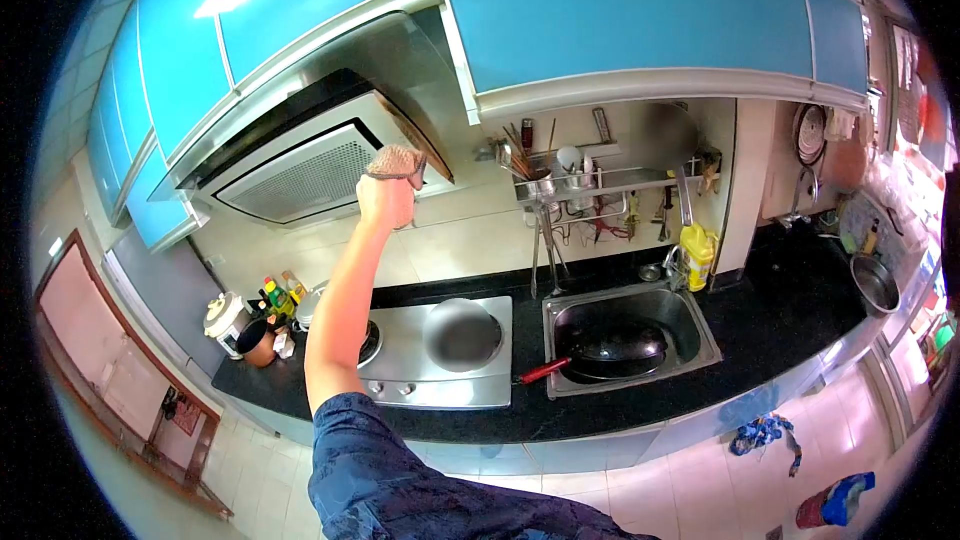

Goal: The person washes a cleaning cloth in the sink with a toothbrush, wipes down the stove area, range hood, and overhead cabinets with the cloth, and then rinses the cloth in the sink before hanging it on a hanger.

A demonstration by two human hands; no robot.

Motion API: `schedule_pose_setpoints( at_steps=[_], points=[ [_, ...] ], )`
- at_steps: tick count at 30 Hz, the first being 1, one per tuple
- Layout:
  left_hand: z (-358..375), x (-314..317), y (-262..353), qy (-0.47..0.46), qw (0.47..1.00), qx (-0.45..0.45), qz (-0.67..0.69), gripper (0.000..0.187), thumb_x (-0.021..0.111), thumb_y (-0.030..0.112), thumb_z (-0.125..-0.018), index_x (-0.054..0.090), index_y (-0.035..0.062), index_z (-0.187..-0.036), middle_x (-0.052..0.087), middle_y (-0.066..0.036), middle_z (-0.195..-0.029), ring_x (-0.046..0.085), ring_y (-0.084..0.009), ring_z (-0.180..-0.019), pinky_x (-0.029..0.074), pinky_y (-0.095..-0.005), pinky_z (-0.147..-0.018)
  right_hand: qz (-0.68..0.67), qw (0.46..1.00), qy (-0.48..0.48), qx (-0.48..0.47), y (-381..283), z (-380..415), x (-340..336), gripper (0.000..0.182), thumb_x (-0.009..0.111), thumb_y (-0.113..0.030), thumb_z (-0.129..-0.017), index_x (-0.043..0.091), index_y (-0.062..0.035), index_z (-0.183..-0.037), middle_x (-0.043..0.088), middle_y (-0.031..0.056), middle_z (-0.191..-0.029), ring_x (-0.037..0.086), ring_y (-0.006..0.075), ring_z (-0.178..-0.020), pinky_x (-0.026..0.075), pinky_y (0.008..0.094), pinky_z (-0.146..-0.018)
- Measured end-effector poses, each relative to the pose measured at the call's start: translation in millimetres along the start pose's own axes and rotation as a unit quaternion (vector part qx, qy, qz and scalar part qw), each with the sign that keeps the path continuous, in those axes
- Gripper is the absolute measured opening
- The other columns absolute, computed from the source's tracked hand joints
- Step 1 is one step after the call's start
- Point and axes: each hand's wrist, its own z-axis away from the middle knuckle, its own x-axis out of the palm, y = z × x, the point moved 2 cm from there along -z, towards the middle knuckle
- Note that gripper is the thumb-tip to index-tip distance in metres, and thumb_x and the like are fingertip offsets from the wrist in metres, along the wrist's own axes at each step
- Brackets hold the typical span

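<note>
My left hand (388,202) is raised up to the range hood (310,175), at the end of a bare forearm and dark blue sleeve. Its fingers are closed round a brown, rough-textured cloth (397,162), part of which bunches out above the fist. The cloth overlaps the right end of the hood's light panel, close by its brownish edge strip (415,140). Below the arm lies a steel gas stove (480,392), partly covered by the forearm. My right hand is out of the picture.
Blue wall cabinets (640,10) hang overhead. Right of the stove, a dark pan (610,345) with a red handle sits in the sink (706,350), beside a yellow bottle (697,255). A rice cooker (225,320) and bottles stand left. A blue cloth (765,435) lies on the floor.
</note>
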Motion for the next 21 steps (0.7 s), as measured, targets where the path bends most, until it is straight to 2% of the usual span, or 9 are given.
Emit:
schedule_pose_setpoints(
  at_steps=[2,5,7,8,13,15,17,19,21],
  points=[
    [3.8,-17.6,1.4,-0.032,0.998,0.03,0.05,0.009,0.061,0.003,-0.073,0.059,0.0115,-0.071,0.063,-0.006,-0.071,0.065,-0.0287,-0.073,0.051,-0.0378,-0.063,0.001,1.0,-0.002,0.003,4.6,-6.6,-3.2,0.036,0.057,-0.047,-0.087,0.056,-0.0111,-0.079,0.054,0.0093,-0.061,0.056,0.0226,-0.055,0.043,0.0348,-0.048],
    [0.0,-35.8,14.4,0.106,0.97,0.028,0.218,0.009,0.065,0.012,-0.076,0.059,0.0113,-0.082,0.063,-0.002,-0.069,0.065,-0.0226,-0.067,0.052,-0.0361,-0.061,0.005,1.0,-0.008,0.006,4.1,-14.9,-4.5,0.038,0.058,-0.048,-0.087,0.056,-0.0112,-0.079,0.054,0.0093,-0.061,0.056,0.0224,-0.055,0.043,0.0345,-0.048],
    [-5.6,-61.9,39.6,0.191,0.898,-0.013,0.397,0.011,0.065,0.016,-0.079,0.059,0.0123,-0.088,0.065,-0.003,-0.07,0.066,-0.0232,-0.065,0.052,-0.037,-0.06,0.003,1.0,-0.009,0.009,7.3,-15.0,-5.4,0.038,0.058,-0.049,-0.087,0.056,-0.0113,-0.08,0.054,0.0093,-0.061,0.056,0.0223,-0.055,0.043,0.0343,-0.049],
    [-14.4,-67.0,45.1,0.28,0.92,0.064,0.266,0.01,0.063,0.018,-0.081,0.062,0.0122,-0.088,0.066,-0.007,-0.073,0.066,-0.028,-0.067,0.052,-0.0398,-0.059,0.001,1.0,-0.008,0.01,10.2,-14.9,-6.0,0.039,0.058,-0.049,-0.087,0.056,-0.0113,-0.08,0.054,0.0092,-0.061,0.056,0.0222,-0.056,0.043,0.0342,-0.049],
    [-70.7,-5.7,60.2,0.213,0.964,0.106,0.116,0.007,0.059,0.017,-0.081,0.061,0.0103,-0.083,0.067,-0.01,-0.079,0.066,-0.0316,-0.071,0.052,-0.0414,-0.061,-0.024,1.0,-0.003,0.02,36.6,-3.5,-8.2,0.041,0.059,-0.052,-0.086,0.056,-0.0114,-0.081,0.054,0.0092,-0.062,0.057,0.0219,-0.056,0.044,0.0336,-0.049],
    [-63.7,-16.2,99.8,0.204,0.91,0.143,0.332,0.009,0.06,0.019,-0.081,0.061,0.0103,-0.081,0.067,-0.01,-0.077,0.066,-0.0296,-0.07,0.052,-0.0397,-0.061,-0.046,0.999,-0.006,0.026,47.9,4.9,-6.8,0.041,0.06,-0.052,-0.086,0.057,-0.0114,-0.082,0.054,0.0091,-0.062,0.057,0.0217,-0.056,0.044,0.0334,-0.05],
    [-80.4,18.9,129.7,-0.009,0.877,0.05,0.477,0.013,0.063,0.021,-0.082,0.064,0.0096,-0.086,0.067,-0.01,-0.075,0.068,-0.0222,-0.072,0.052,-0.0356,-0.064,-0.081,0.996,-0.01,0.042,76.9,0.8,-6.8,0.042,0.06,-0.053,-0.086,0.057,-0.0115,-0.082,0.054,0.0091,-0.062,0.057,0.0216,-0.056,0.044,0.0332,-0.05],
    [-115.1,65.5,175.6,0.062,0.973,0.175,0.133,0.016,0.069,0.024,-0.079,0.067,0.0113,-0.089,0.068,-0.007,-0.079,0.068,-0.0191,-0.074,0.053,-0.0347,-0.066,-0.126,0.974,-0.009,0.19,186.9,-68.7,-21.4,0.028,0.057,-0.034,-0.09,0.057,-0.0059,-0.087,0.061,0.0125,-0.072,0.062,0.0272,-0.057,0.051,0.0405,-0.049],
    [-121.8,53.9,212.5,0.023,0.971,0.228,0.071,0.027,0.076,0.026,-0.072,0.068,0.0103,-0.092,0.067,-0.006,-0.078,0.068,-0.0193,-0.075,0.054,-0.0349,-0.067,-0.121,0.961,-0.011,0.248,253.3,-95.1,-29.4,0.021,0.054,-0.024,-0.092,0.058,-0.0036,-0.089,0.065,0.0137,-0.077,0.064,0.0301,-0.058,0.054,0.0444,-0.049]
  ],
)
